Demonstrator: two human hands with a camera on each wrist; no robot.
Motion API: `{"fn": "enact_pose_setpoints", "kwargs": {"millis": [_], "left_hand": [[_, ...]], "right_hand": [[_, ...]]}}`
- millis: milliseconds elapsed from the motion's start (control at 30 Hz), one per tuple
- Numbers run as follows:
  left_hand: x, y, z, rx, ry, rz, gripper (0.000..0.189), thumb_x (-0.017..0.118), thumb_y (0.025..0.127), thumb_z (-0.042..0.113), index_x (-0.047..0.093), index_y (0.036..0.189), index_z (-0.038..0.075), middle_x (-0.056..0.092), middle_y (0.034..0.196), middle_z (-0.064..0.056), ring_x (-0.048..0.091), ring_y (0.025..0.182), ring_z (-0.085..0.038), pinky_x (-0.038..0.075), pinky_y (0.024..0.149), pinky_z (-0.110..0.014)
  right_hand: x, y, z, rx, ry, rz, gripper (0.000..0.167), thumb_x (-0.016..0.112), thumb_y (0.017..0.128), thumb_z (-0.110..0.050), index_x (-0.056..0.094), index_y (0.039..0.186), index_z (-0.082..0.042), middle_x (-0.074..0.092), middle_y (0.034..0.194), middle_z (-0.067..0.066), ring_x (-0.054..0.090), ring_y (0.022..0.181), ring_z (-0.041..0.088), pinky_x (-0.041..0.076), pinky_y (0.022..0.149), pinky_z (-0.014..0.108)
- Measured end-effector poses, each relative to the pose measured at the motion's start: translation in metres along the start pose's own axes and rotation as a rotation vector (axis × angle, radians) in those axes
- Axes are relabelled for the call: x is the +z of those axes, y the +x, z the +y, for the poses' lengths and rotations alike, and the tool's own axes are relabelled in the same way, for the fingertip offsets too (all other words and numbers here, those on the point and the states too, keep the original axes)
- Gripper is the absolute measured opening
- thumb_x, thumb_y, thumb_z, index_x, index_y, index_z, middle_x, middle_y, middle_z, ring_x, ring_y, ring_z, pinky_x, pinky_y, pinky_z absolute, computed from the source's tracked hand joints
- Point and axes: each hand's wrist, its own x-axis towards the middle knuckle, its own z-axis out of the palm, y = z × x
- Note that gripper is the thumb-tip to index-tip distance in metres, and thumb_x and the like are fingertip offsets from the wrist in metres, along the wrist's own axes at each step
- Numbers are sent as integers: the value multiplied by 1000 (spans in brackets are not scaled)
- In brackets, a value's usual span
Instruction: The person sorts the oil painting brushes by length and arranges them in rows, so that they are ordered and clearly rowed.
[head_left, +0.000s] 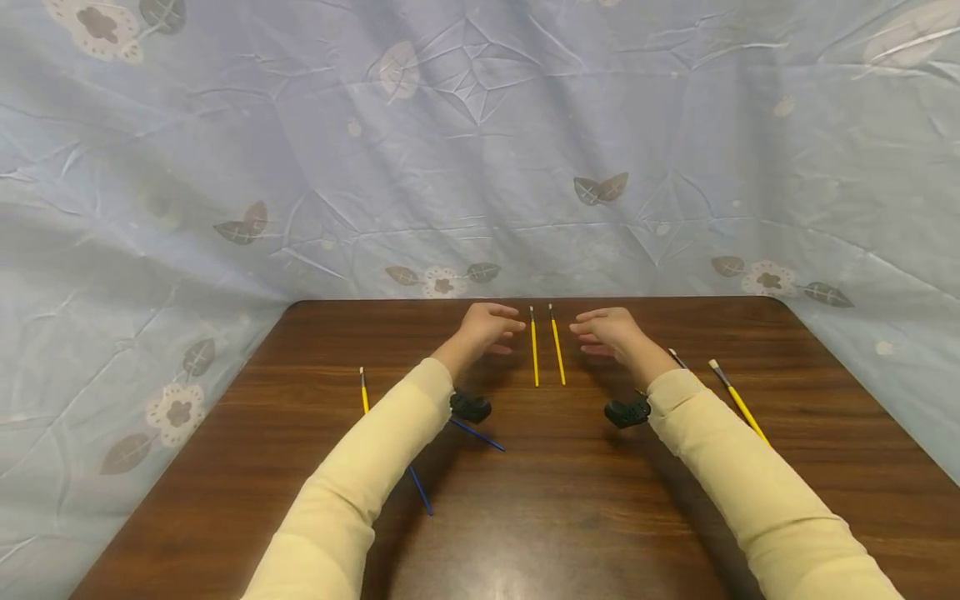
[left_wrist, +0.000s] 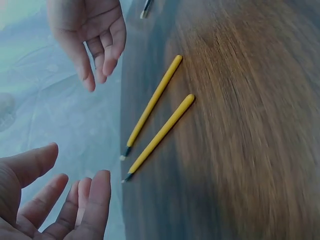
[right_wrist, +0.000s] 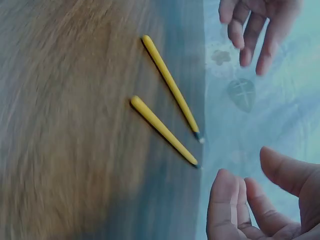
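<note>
Two yellow paintbrushes lie side by side near the table's far edge, bristles pointing away: a left paintbrush (head_left: 535, 350) and a right paintbrush (head_left: 557, 346). My left hand (head_left: 487, 327) hovers just left of the pair, fingers loosely extended and holding nothing. On the other side my right hand (head_left: 606, 330) faces it, also with relaxed fingers and nothing held. In the left wrist view both yellow handles show apart from the left fingers (left_wrist: 97, 205). The right wrist view likewise shows a gap between the brushes and the right fingers (right_wrist: 224, 200).
Left on the wooden table (head_left: 540, 517), partly under my left sleeve, lie a yellow brush (head_left: 364, 396) and two blue sticks, one thin blue handle (head_left: 480, 435) farther right. Beside my right forearm is a larger yellow brush (head_left: 742, 408). A patterned curtain (head_left: 480, 167) surrounds the table.
</note>
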Motion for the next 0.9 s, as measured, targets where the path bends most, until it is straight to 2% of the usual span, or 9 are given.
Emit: {"fn": "enact_pose_setpoints", "kwargs": {"millis": [167,300,467,633,900], "left_hand": [[-20,-15,6,28,68,-54,38,71,90,9,62,126,3,57,132,-16,55,119,-37,58,83,-43],[-37,-28,8,36,86,-70,38,70,90,10,61,127,4,58,132,-15,57,116,-35,56,87,-46],[-57,-43,6,19,51,-52,38,71,90,9,62,127,4,57,132,-15,56,118,-35,54,90,-48],[-79,-62,3,9,85,-21,40,70,91,11,60,129,5,57,132,-13,55,119,-34,57,86,-43],[-114,-90,-9,-1,94,-1,45,68,93,13,55,134,3,50,139,-16,50,124,-36,54,91,-46]], "right_hand": [[-17,-13,-8,-27,-30,-32,50,61,96,-6,43,140,6,47,139,24,52,120,34,50,97,40],[-30,-21,-12,-36,-41,-46,49,60,96,-7,42,141,6,46,140,24,55,115,31,50,98,41],[-44,-33,-13,-54,-65,-78,52,60,97,-8,40,142,6,42,143,26,45,128,40,49,99,41],[-54,-47,-12,-84,-132,-110,53,61,97,-10,39,142,7,41,142,27,43,129,42,48,99,42],[-80,-62,-1,-134,-240,-103,55,66,95,-17,43,139,6,45,136,25,57,114,27,51,96,44]]}}
